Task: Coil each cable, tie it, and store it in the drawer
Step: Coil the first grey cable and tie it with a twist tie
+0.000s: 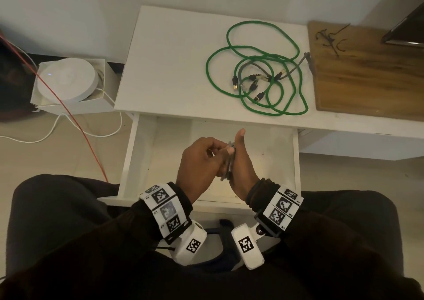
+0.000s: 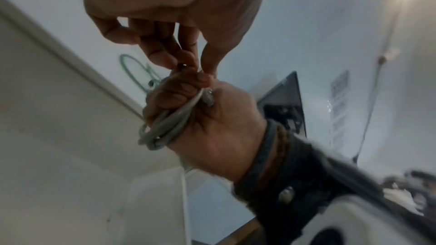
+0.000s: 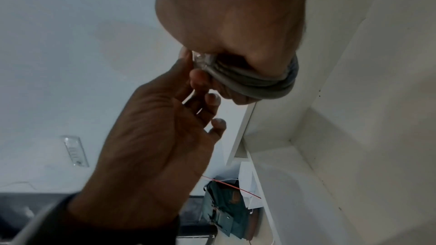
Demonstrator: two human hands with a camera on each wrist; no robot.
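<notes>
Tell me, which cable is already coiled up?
The grey cable held in the right hand over the drawer; the green cable lies loose on the tabletop.

Grey cable coil (image 1: pixel 229 160) mostly hidden between hands; dark ties (image 1: pixel 330 39) indistinct.

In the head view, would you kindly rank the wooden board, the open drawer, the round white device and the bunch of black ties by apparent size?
1. Open drawer
2. Wooden board, partly cut off by the frame edge, so this order is unsure
3. Round white device
4. Black ties

Matt white table (image 1: pixel 165 66), grainy wooden board (image 1: pixel 367 77), braided green cable (image 1: pixel 252 59), smooth grey cable (image 3: pixel 264 83)
</notes>
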